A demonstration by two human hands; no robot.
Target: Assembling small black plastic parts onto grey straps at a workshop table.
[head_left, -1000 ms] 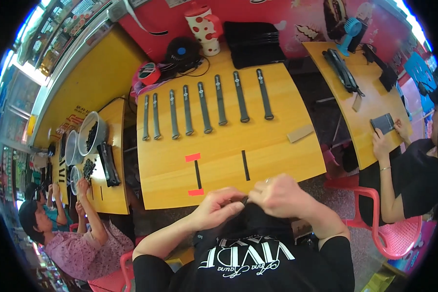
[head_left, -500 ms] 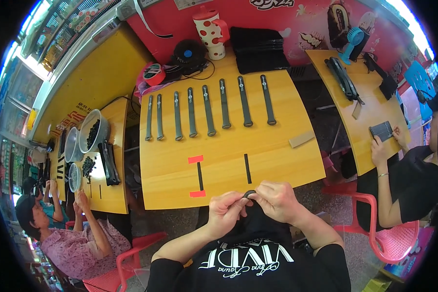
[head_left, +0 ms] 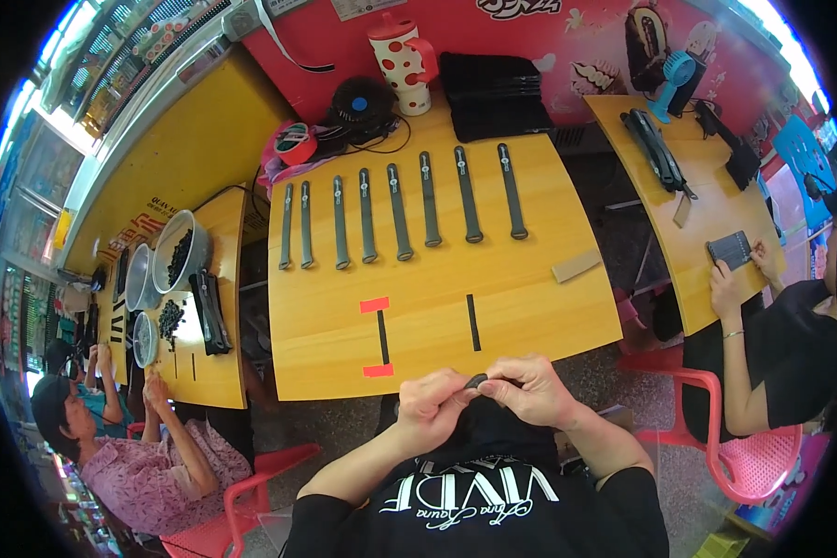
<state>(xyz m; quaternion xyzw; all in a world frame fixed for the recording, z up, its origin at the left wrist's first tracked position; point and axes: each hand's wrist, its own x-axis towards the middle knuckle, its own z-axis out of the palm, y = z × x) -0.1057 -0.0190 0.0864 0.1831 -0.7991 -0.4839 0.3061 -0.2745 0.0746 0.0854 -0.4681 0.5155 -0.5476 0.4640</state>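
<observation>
My left hand [head_left: 431,402] and my right hand [head_left: 534,391] meet in front of the table's near edge. Both are closed on one short dark strap [head_left: 475,380], pinched between thumbs and fingers; most of it is hidden by the fingers. Beyond them on the wooden table [head_left: 418,285] lies a black strip [head_left: 473,323]. To its left another black strip [head_left: 383,337] has red tape [head_left: 374,304] across its two ends. Farther back, several long dark grey straps [head_left: 398,212] with rounded ends are laid side by side in a row.
A tan flat piece [head_left: 577,267] lies at the table's right. Along the back stand a spotted tumbler [head_left: 406,70], a black fan [head_left: 361,100], red tape roll [head_left: 295,144] and a black stack [head_left: 493,96]. Co-workers sit at side tables, left [head_left: 149,474] and right [head_left: 772,353].
Both hands have lowered slightly toward me. The strap, which arched up between them, now looks flatter and less of it shows. Things on the table have not moved.
</observation>
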